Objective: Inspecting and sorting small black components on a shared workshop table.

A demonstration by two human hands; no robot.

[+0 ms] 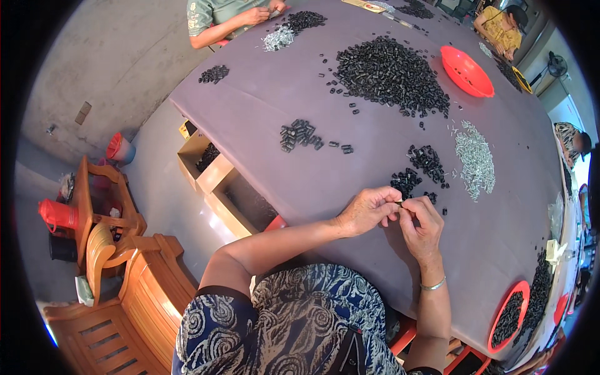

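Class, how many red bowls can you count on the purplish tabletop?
2. One red bowl sits right of the large black pile; another red bowl, holding black pieces, is at the lower right. Others may be hidden.

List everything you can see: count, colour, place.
black pieces: many, black, table piles
metal pins: many, silver, table piles
bowls: at least two, red, table's right side
table: one, purplish-grey, centre
cardboard boxes: at least two, brown, floor left
wooden seat: one, orange-brown, lower left
container: one, red, far left
fan: one, dark, upper right
other people: at least three, varied clothing, around table
small piece: one, dark, at both hands' fingertips
left hand: one, bare, centre
right hand: one, bare, beside left
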